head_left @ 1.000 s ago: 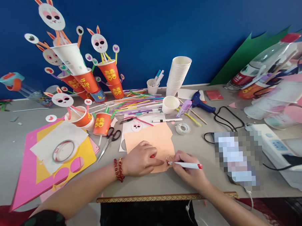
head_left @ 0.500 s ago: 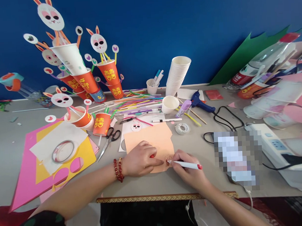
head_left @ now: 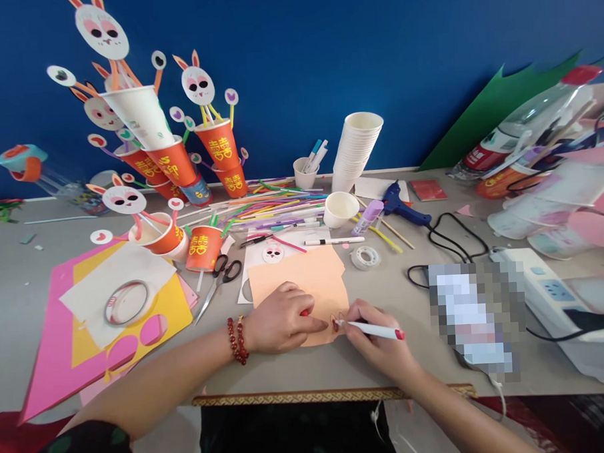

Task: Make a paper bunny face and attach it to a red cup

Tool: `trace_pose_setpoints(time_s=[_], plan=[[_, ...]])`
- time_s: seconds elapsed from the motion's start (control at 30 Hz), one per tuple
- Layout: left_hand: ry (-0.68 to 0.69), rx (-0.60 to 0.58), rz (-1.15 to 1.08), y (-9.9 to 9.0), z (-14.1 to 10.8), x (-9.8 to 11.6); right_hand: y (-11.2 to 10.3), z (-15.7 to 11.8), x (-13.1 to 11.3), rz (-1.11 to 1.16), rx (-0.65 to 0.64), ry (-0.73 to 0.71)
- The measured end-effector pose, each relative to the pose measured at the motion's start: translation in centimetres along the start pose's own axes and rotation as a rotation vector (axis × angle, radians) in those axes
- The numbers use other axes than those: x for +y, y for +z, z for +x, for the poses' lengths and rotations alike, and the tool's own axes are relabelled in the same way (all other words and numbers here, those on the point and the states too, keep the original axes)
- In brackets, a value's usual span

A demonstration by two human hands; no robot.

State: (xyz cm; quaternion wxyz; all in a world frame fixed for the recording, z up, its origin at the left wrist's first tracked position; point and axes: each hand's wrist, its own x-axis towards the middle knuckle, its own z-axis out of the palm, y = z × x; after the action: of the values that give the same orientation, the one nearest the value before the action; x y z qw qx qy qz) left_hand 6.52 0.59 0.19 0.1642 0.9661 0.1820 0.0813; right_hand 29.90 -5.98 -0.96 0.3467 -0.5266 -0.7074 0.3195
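A sheet of peach paper [head_left: 299,273] lies on the table in front of me. My left hand [head_left: 283,319] rests on its lower part with curled fingers, the index fingertip pressing the sheet. Between those fingers peeks a small red marker cap [head_left: 304,312], mostly hidden. Beside it, my right hand [head_left: 377,337] pinches a white marker with a red end [head_left: 374,330], its tip on the paper. Small ear-like outlines [head_left: 336,321] are drawn there, one partly filled in dark red. Under the peach sheet is white paper with a round rabbit face [head_left: 273,252].
Scissors [head_left: 218,287] and coloured paper [head_left: 56,331] with a tape roll [head_left: 126,303] lie left. Rabbit-decorated cups [head_left: 216,147] stand behind. Further back are pipe cleaners [head_left: 276,204], stacked white cups [head_left: 356,150] and a blue glue gun [head_left: 404,205]. A power strip [head_left: 550,296] lies right.
The right hand's marker tip has shifted very slightly at the drawn outline, which looks a little more filled. The left hand stays in place.
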Motion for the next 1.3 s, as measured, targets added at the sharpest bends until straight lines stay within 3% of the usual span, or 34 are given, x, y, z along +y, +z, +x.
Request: trace_pose_setpoints(time_s=[1.3], plan=[[0.006, 0.012, -0.008, 0.04, -0.01, -0.09, 0.03, -0.11, 0.13, 0.034, 0.004, -0.010]])
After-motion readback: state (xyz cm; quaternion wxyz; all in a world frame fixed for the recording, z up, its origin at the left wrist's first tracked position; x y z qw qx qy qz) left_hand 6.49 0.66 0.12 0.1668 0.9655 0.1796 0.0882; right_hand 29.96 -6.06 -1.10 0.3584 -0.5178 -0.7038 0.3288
